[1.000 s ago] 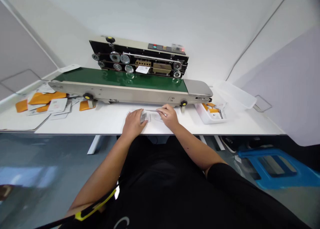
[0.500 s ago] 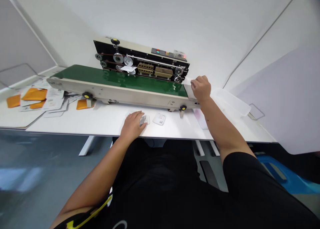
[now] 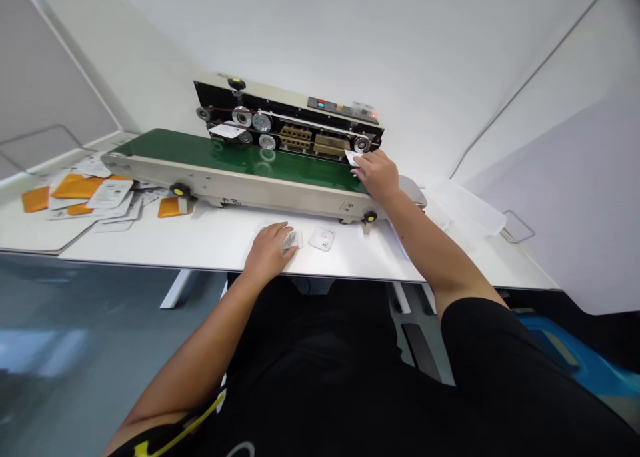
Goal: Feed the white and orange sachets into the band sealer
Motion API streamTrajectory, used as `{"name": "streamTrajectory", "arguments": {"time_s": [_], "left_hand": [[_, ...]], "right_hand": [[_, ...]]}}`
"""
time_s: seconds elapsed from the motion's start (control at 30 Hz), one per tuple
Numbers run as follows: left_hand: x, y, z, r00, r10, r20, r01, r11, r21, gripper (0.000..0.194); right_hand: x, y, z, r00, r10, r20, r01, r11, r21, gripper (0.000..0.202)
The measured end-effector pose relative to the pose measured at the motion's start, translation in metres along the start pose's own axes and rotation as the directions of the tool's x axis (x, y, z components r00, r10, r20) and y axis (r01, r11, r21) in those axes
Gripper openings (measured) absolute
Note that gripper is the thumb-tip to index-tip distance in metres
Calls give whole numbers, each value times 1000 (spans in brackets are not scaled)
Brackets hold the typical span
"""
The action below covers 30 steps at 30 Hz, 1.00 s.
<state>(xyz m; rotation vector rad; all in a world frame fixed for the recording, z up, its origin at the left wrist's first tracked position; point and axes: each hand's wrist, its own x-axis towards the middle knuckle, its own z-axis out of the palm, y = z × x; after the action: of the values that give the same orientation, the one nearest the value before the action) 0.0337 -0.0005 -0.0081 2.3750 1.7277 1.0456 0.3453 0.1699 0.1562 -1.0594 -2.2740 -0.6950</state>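
Here, we pinched a white packet (image 3: pixel 353 158) in our right hand (image 3: pixel 380 176), by the right end of the roller machine (image 3: pixel 295 118), above the green belt (image 3: pixel 240 160). Our left hand (image 3: pixel 270 248) lay over a printed packet (image 3: pixel 293 240) on the bench (image 3: pixel 345 260); whether it gripped, we could not tell.

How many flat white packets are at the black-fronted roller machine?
2: one flat white packet by the leftmost silver rollers; another packet in the right hand, by the rightmost roller. More may hide behind that hand.
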Motion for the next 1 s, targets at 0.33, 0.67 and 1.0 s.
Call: {"name": "streamTrajectory", "arguments": {"time_s": [0.33, 0.67, 1.0], "left_hand": [[-11, 3, -13, 930, -49, -364, -14, 986, -168, 28], [-9, 3, -21, 923, -148, -355, 71, 973, -221, 26], [-8, 2, -19, 932, -132, -338, 60, 975, -215, 29]], "right_hand": [[-88, -169, 40, 966, -122, 227, -35, 810, 586, 46], [-91, -190, 72, 890, -51, 453, -262, 756, 600, 64], [-103, -183, 50, 939, 87, 334, -302, 677, 672, 35]]}}
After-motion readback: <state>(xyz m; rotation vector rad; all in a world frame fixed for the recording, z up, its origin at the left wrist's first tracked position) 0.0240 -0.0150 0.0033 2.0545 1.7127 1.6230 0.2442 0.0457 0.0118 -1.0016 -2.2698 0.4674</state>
